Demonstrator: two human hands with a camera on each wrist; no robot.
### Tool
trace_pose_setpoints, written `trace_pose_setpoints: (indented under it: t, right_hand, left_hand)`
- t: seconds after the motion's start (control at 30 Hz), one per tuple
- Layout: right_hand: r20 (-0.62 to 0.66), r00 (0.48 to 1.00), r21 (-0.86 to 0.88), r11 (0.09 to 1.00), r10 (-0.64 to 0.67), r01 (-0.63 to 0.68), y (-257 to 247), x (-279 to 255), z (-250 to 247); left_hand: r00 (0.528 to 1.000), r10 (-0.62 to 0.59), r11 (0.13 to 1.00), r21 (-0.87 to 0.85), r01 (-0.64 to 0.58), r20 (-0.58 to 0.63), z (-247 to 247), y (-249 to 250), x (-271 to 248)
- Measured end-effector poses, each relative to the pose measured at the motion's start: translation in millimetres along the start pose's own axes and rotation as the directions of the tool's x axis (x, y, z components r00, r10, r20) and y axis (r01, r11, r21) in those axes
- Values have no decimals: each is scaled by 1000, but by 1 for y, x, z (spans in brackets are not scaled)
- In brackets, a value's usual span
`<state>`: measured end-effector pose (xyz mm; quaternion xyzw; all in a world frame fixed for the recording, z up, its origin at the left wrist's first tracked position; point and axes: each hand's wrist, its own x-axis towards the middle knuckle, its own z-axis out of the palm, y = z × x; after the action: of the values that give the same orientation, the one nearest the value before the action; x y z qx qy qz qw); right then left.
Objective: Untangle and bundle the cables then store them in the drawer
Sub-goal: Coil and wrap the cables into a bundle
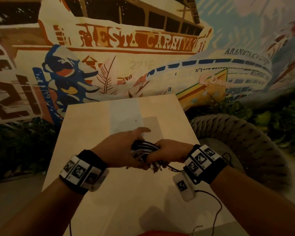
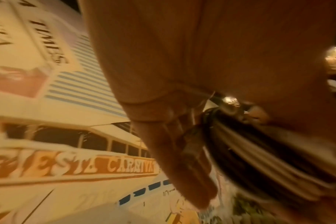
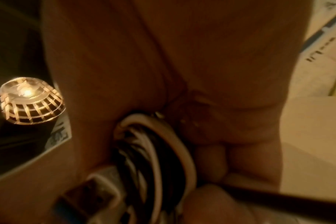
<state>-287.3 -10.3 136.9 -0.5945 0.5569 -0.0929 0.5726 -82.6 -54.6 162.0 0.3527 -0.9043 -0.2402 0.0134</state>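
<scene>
A bundle of black and white cables [image 1: 143, 149] is held between both hands above a pale wooden top [image 1: 126, 201]. My left hand [image 1: 124, 150] cradles it from the left and below, with the thumb stretched forward over it. My right hand [image 1: 167, 151] grips the bundle's right end with curled fingers. Several plug ends [image 1: 156, 166] hang below the hands. In the left wrist view the cable loops [image 2: 259, 159] run beside my left fingers [image 2: 192, 166]. In the right wrist view the coils [image 3: 153, 159] pass through my right hand [image 3: 211, 159], with a white plug [image 3: 98, 189] below. No drawer is in view.
A painted mural wall [image 1: 126, 43] stands right behind the wooden top. A woven rope seat [image 1: 237, 142] is at the right, with plants [image 1: 24, 142] on both sides. A lit slatted lamp [image 3: 29, 101] shows in the right wrist view. Thin black wires [image 1: 216, 210] trail from my wrist bands.
</scene>
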Motion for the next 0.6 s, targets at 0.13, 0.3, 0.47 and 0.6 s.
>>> trace_pose_setpoints:
  t: [0.13, 0.3, 0.47, 0.6]
  right_hand:
    - [-64, 993, 243, 963, -102, 115, 6, -9, -7]
    - [-115, 968, 468, 847, -225, 252, -3, -10, -3]
    - [-71, 927, 456, 815, -368, 358, -13, -11, 8]
    - [22, 929, 583, 759, -370, 289, -16, -14, 8]
  left_hand:
    - [995, -84, 805, -592, 33, -59, 6, -23, -14]
    - [999, 36, 628, -778, -2, 26, 30, -6, -14]
    - [981, 143, 606, -772, -190, -129, 16, 17, -12]
    - [940, 245, 551, -764, -337, -237, 7, 31, -12]
